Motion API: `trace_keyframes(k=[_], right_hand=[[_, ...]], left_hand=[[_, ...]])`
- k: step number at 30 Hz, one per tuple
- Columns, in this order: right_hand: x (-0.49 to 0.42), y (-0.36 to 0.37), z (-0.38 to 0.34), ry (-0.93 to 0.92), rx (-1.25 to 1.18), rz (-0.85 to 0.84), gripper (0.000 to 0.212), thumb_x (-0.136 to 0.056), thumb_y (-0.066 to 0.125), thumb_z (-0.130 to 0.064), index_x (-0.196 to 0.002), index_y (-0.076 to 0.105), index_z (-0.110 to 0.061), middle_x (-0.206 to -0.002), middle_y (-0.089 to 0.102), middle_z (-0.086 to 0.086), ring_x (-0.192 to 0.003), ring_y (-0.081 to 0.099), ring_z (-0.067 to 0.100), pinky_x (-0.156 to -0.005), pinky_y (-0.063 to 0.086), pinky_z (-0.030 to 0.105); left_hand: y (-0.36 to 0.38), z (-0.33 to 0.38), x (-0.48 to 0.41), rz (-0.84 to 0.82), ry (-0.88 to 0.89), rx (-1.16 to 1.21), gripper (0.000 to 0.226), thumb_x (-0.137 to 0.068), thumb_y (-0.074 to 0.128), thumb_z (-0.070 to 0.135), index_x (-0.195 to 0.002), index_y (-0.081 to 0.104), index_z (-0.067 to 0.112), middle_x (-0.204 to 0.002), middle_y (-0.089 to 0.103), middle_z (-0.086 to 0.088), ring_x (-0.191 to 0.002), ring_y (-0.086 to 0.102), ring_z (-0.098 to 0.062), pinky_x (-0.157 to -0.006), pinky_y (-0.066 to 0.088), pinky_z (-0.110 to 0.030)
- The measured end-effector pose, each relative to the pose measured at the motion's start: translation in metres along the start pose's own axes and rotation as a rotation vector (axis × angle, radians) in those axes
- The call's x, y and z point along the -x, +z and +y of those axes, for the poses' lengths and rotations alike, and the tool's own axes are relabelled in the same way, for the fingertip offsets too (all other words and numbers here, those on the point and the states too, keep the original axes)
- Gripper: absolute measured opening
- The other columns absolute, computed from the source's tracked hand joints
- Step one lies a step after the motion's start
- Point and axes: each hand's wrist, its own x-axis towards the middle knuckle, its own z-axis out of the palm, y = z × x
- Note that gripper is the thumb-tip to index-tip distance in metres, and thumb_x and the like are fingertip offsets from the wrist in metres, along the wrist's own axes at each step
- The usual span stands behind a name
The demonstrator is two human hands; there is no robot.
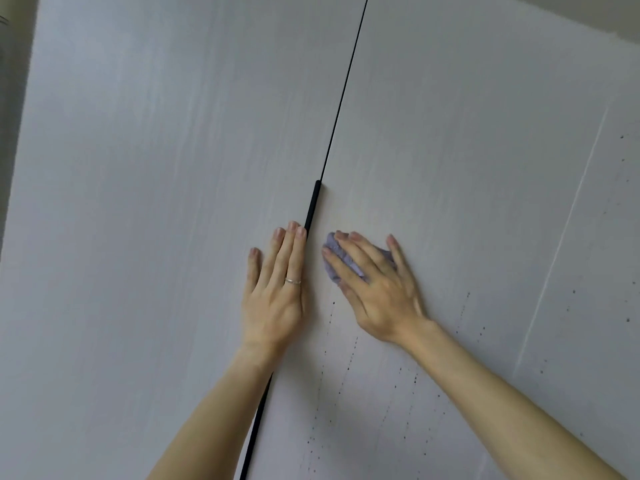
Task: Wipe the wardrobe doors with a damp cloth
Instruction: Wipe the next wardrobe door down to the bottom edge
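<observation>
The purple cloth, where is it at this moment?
Head view, just right of centre: the cloth lies against the right wardrobe door under the right hand, beside the black handle.

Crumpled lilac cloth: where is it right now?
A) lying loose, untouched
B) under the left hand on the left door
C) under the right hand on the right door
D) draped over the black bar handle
C: the right hand presses the crumpled lilac cloth against the right white wardrobe door, just right of the black bar handle; the left hand lies bare on the left door.
</observation>
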Motion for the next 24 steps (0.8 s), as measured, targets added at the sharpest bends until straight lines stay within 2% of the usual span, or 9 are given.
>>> trace_keyframes(k=[2,6,9,11,13,15,17,21,24], right_hand=[[-0.022,-0.008,0.021,-0.039,-0.001,-0.039,0.051,-0.105,0.036,-0.034,-0.155,0.032,-0.03,-0.163,0.027,-0.003,-0.15,0.025,0.015,-0.121,0.012,0.056],[-0.09,-0.025,0.058,0.329,-0.023,0.037,0.051,-0.106,0.028,-0.035,-0.157,0.025,-0.031,-0.166,0.02,-0.003,-0.152,0.017,0.014,-0.122,0.002,0.052],[-0.097,-0.02,0.044,0.465,-0.033,0.126,0.052,-0.106,0.027,-0.034,-0.157,0.025,-0.029,-0.166,0.019,-0.003,-0.153,0.014,0.012,-0.123,0.004,0.052],[-0.075,-0.008,0.015,0.393,-0.037,0.123,0.052,-0.106,0.029,-0.034,-0.157,0.027,-0.028,-0.166,0.02,-0.003,-0.153,0.015,0.013,-0.123,0.007,0.052],[-0.043,-0.001,-0.007,0.203,0.001,0.067,0.05,-0.106,0.031,-0.034,-0.156,0.031,-0.028,-0.164,0.023,-0.003,-0.152,0.02,0.013,-0.122,0.015,0.054],[-0.032,-0.002,0.001,-0.021,0.021,0.013,0.048,-0.106,0.034,-0.034,-0.154,0.036,-0.029,-0.163,0.028,-0.003,-0.15,0.026,0.013,-0.119,0.021,0.057],[-0.049,-0.011,0.028,-0.116,0.024,-0.042,0.048,-0.106,0.036,-0.035,-0.154,0.036,-0.031,-0.162,0.03,-0.003,-0.149,0.028,0.014,-0.12,0.018,0.058],[-0.101,-0.029,0.063,0.241,-0.024,0.004,0.051,-0.106,0.028,-0.035,-0.157,0.026,-0.033,-0.166,0.02,-0.004,-0.151,0.018,0.015,-0.121,0.008,0.057],[-0.096,-0.02,0.037,0.391,-0.048,0.101,0.051,-0.106,0.027,-0.034,-0.157,0.028,-0.03,-0.165,0.021,-0.003,-0.152,0.017,0.014,-0.122,0.007,0.053]], left_hand=[[0.001,-0.001,0.01,-0.001,-0.008,-0.008,0.07,-0.094,0.036,0.0,-0.16,0.018,0.014,-0.167,0.018,0.002,-0.155,0.006,-0.012,-0.126,0.004,-0.041],[0.002,0.001,0.011,0.018,-0.021,-0.018,0.076,-0.088,0.042,-0.006,-0.159,0.022,0.011,-0.166,0.021,0.001,-0.155,0.008,-0.013,-0.126,0.003,-0.042],[0.002,0.002,0.01,0.017,-0.003,-0.024,0.073,-0.088,0.041,-0.005,-0.158,0.026,0.009,-0.165,0.024,0.0,-0.154,0.013,-0.016,-0.126,0.008,-0.043],[-0.001,-0.001,0.01,0.018,-0.007,-0.023,0.069,-0.09,0.033,-0.002,-0.158,0.025,0.01,-0.165,0.024,0.0,-0.154,0.011,-0.014,-0.125,0.01,-0.044],[-0.001,-0.002,0.008,0.007,0.0,-0.018,0.067,-0.092,0.027,0.002,-0.158,0.025,0.011,-0.165,0.023,0.0,-0.154,0.008,-0.013,-0.125,0.01,-0.044],[-0.001,-0.002,0.01,0.003,0.005,-0.019,0.066,-0.092,0.027,0.003,-0.158,0.026,0.011,-0.165,0.024,0.0,-0.154,0.009,-0.013,-0.125,0.01,-0.043],[-0.001,-0.002,0.012,0.005,-0.003,-0.032,0.067,-0.091,0.027,0.003,-0.157,0.027,0.01,-0.165,0.024,0.0,-0.154,0.01,-0.014,-0.125,0.008,-0.043],[0.001,-0.001,0.009,0.018,-0.005,-0.033,0.068,-0.089,0.026,0.0,-0.157,0.028,0.009,-0.164,0.025,-0.001,-0.154,0.013,-0.016,-0.125,0.008,-0.043],[0.0,0.0,0.01,0.009,0.0,-0.028,0.068,-0.089,0.027,0.001,-0.157,0.028,0.009,-0.165,0.025,-0.001,-0.154,0.014,-0.016,-0.125,0.009,-0.043]])
